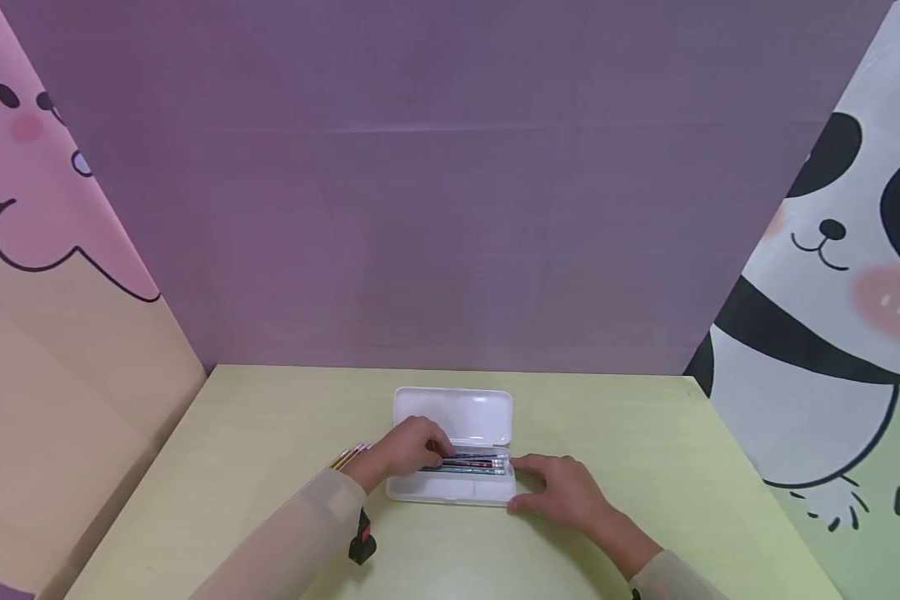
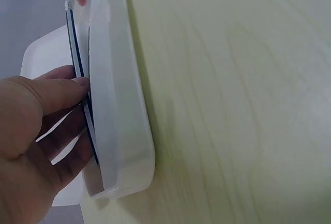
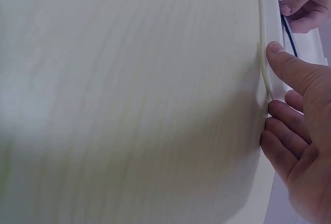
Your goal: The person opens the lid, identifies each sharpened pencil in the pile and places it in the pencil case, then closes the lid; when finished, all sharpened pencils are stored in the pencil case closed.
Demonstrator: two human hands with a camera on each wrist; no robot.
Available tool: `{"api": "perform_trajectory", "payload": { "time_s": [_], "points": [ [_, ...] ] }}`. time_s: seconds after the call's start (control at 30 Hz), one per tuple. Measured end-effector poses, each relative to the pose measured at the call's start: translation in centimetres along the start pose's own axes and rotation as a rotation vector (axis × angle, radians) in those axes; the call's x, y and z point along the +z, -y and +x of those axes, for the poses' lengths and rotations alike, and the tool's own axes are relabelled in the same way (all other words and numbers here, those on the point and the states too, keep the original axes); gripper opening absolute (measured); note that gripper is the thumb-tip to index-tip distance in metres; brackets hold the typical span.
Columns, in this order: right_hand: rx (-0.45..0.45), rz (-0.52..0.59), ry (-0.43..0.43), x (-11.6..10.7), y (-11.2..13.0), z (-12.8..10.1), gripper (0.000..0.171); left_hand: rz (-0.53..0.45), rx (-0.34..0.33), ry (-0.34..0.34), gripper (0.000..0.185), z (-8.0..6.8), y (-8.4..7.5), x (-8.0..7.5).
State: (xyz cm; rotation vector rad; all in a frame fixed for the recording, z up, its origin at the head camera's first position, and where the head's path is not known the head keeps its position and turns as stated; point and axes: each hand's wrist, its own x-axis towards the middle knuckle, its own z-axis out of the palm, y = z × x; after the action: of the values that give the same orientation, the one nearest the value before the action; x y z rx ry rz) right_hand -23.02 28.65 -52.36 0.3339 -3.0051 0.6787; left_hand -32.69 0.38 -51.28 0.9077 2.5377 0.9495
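Note:
A white pencil case (image 1: 450,490) lies on the table with its lid (image 1: 453,415) flipped back and several pencils (image 1: 474,470) lying inside. Between thumb and fingers, my left hand (image 1: 408,446) pinches a dark blue and white striped pencil (image 2: 75,53) over the case. In the left wrist view it slants, one end raised and the lower end down inside the case wall. My right hand (image 1: 566,492) grips the right end of the case, thumb (image 3: 284,61) at the front corner and fingers (image 3: 287,131) around the end.
More pencils (image 1: 348,455) lie left of the case, partly hidden behind my left forearm. A black object with a red part (image 1: 362,542) is beside the left sleeve. A purple wall (image 1: 450,208) rises behind the pale wooden table (image 1: 285,408).

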Motion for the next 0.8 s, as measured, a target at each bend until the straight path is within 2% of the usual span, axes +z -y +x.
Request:
{"api": "perform_trajectory", "payload": {
  "time_s": [0.1,0.27,0.47,0.6,0.7,0.8],
  "points": [
    [0.006,0.0,0.0,0.0,0.0,0.0,0.063,0.057,0.016,-0.009,0.018,-0.1,-0.3,0.1],
    [0.03,-0.001,0.008,0.1,0.2,0.1,0.063,0.142,0.001,-0.015,0.015,-0.2,-0.9,0.4],
    [0.044,0.003,0.009,0.0,0.4,-0.1,0.063,0.189,0.033,-0.03,0.016,-0.7,-1.3,0.6],
    [0.035,0.003,0.007,-0.1,0.5,-0.1,0.064,0.171,0.068,-0.04,0.017,-1.1,-1.0,0.4],
    [0.026,-0.001,0.006,-0.1,0.4,-0.1,0.065,0.12,0.086,-0.069,0.017,-1.5,-0.3,0.2],
    [0.024,-0.012,0.01,-0.2,0.4,0.0,0.067,0.055,0.076,-0.112,0.02,-2.2,0.5,0.0]
  ]
}}
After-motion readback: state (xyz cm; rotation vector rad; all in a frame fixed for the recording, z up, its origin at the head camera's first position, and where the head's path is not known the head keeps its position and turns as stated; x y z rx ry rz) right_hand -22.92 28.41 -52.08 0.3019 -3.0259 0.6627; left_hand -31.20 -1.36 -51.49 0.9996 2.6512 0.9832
